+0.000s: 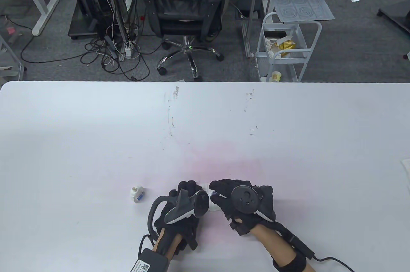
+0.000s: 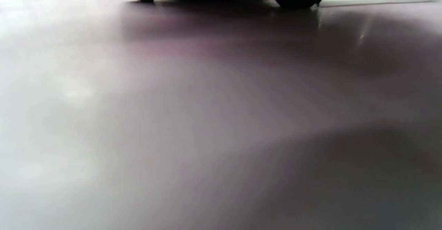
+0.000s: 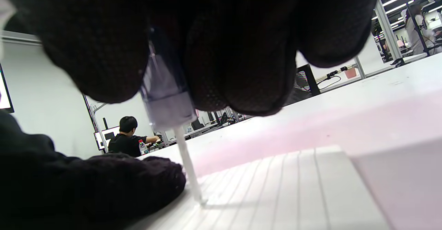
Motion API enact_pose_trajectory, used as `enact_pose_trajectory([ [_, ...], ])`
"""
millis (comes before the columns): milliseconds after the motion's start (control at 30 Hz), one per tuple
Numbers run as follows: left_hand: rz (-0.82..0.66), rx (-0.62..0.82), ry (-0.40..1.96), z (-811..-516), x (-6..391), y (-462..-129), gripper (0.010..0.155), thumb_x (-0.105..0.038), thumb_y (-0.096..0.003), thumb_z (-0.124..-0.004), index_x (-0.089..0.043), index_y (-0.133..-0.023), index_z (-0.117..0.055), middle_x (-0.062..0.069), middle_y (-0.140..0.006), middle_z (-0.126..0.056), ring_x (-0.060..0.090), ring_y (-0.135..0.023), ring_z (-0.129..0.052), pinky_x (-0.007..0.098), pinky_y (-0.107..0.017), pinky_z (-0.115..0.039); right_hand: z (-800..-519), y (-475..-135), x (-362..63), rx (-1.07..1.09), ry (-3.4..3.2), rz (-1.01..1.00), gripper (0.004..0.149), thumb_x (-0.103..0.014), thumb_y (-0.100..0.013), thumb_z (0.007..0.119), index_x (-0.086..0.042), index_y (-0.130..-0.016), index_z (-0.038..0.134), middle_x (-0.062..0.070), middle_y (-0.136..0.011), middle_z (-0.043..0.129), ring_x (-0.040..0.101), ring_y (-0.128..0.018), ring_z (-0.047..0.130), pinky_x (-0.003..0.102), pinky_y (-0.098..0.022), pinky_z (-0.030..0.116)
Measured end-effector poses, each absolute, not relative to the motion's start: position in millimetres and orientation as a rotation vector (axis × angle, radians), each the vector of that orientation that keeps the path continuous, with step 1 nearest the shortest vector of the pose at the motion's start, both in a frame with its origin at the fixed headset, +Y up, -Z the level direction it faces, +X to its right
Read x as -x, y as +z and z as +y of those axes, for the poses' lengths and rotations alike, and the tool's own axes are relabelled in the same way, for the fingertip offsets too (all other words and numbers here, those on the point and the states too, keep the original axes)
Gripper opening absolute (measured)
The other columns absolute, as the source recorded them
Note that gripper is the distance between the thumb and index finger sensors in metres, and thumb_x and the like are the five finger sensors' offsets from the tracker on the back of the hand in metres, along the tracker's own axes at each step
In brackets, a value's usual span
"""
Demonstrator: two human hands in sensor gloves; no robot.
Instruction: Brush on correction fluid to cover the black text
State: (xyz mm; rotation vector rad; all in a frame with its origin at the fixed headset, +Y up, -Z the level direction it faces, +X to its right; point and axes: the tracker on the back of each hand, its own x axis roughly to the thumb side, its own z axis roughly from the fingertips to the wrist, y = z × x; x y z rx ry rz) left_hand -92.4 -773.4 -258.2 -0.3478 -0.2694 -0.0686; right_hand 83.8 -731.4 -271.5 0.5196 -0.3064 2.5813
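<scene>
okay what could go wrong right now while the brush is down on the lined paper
1. The open correction fluid bottle stands uncapped just left of the left hand; a sideways nudge could tip it and spill.
2. The left hand's fingertips rest on the lined paper right beside the brush tip, so wet fluid may smear onto the glove.
3. The right hand hides the paper from above, so coverage is hard to judge.
</scene>
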Motion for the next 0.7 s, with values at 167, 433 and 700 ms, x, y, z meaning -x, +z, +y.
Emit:
enact_pose_trajectory([
  [167,-0.269,0.348,-0.069,-773.4,92.4,-258.2,0.062,-0.044,-0.0508,-0.061,-0.028,-0.106,-0.039,0.004,-0.117,-0.034,0.030,-0.112,-0.044,0.048,-0.081,-0.050,-728.4,-269.5,-85.2,-0.498,2.559,-0.399,0.042,-0.045,-0.030,0.096,-0.031,-0.070,0.091,-0.002,-0.066,0.098,0.025,-0.050,0.107,0.049,-0.048,0.082],
  [433,-0.269,0.348,-0.069,-773.4,92.4,-258.2,0.062,-0.044,-0.0508,-0.061,-0.028,-0.107,-0.039,0.004,-0.117,-0.034,0.030,-0.112,-0.043,0.048,-0.081,-0.050,-731.3,-270.6,-84.6,-0.523,2.592,-0.326,0.043,-0.045,-0.030,0.095,-0.030,-0.069,0.091,-0.002,-0.065,0.098,0.025,-0.050,0.107,0.049,-0.047,0.082],
  [700,-0.269,0.348,-0.069,-773.4,92.4,-258.2,0.062,-0.044,-0.0508,-0.061,-0.028,-0.106,-0.039,0.004,-0.117,-0.034,0.030,-0.112,-0.043,0.048,-0.081,-0.050,-730.8,-268.8,-85.0,-0.504,2.574,-0.412,0.043,-0.045,-0.030,0.096,-0.031,-0.070,0.091,-0.002,-0.067,0.097,0.026,-0.051,0.106,0.050,-0.048,0.081],
])
